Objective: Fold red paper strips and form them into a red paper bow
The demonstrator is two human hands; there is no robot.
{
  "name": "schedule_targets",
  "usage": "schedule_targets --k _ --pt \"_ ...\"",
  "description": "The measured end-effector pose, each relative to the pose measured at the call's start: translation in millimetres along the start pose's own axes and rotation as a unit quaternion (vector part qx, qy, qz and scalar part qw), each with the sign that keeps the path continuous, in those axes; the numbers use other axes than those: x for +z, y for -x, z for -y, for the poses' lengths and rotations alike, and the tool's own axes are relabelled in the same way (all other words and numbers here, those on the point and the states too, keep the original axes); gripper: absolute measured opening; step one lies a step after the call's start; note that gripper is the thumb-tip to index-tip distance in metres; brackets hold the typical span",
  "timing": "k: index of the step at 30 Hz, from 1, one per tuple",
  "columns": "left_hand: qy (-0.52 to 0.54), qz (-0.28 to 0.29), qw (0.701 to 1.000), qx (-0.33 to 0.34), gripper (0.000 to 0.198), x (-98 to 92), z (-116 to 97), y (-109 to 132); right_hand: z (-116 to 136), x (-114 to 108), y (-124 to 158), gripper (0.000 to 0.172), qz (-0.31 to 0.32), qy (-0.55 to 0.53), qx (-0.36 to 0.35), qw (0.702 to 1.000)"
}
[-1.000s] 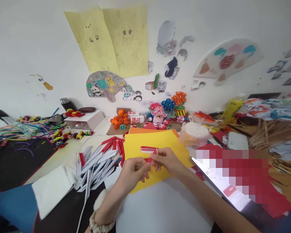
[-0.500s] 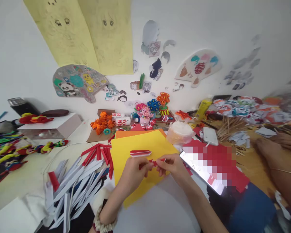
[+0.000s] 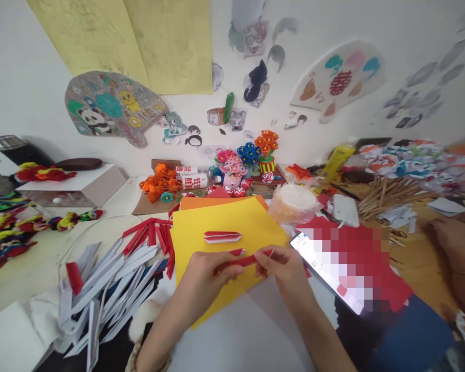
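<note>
A folded red paper strip [image 3: 249, 260] is stretched between my hands above a yellow sheet [image 3: 256, 219]. My left hand [image 3: 207, 271] pinches its left part between thumb and fingers. At the strip's other end, my right hand [image 3: 281, 263] is closed on it, with a bit of the tip poking out past the fingers. A folded red-and-white paper piece [image 3: 222, 236] lies on the yellow sheet just beyond my hands. Another red-and-white bit [image 3: 237, 252] shows behind my left fingers, partly hidden by them.
White paper strips [image 3: 114, 281] and red strips [image 3: 149, 232] are heaped at left. To the right sit a lit phone [image 3: 306, 253], red paper [image 3: 397, 281] and a wrapped round tub [image 3: 296, 201]. Craft flowers [image 3: 249, 153] stand at the back. Another person's arm [image 3: 455, 253] rests far right.
My view has tilted down slightly. The strip now shows more of its red side between my hands, and my left fingers have straightened along it.
</note>
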State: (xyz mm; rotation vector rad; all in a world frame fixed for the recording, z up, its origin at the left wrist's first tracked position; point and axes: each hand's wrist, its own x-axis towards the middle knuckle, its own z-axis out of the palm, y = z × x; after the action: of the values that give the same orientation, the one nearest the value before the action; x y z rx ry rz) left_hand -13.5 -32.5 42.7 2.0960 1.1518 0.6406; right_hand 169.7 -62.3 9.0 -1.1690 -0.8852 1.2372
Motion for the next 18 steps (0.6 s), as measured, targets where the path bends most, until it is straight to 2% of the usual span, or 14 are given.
schedule_targets --k 3,5,9,11,18 --pt "-0.079 -0.103 0.992 0.005 0.024 -4.1 12 -2 -5 -16 -6 0.026 -0.11 -0.084 -0.008 0.99" --pt "-0.158 -0.138 0.978 0.012 0.024 -4.8 20 -4 -7 -26 -10 0.024 -0.16 -0.121 -0.012 0.98" --pt "-0.28 -0.097 0.955 0.019 0.02 0.9 28 -7 -7 -34 -12 0.024 -0.192 -0.155 0.001 0.969" --pt "-0.302 -0.075 0.95 0.03 0.02 5.1 28 -9 -5 -33 -10 0.024 -0.186 -0.17 0.02 0.967" --pt "-0.343 -0.059 0.936 0.058 0.018 12.3 25 -11 0 -28 -6 0.028 -0.145 -0.192 0.067 0.968"
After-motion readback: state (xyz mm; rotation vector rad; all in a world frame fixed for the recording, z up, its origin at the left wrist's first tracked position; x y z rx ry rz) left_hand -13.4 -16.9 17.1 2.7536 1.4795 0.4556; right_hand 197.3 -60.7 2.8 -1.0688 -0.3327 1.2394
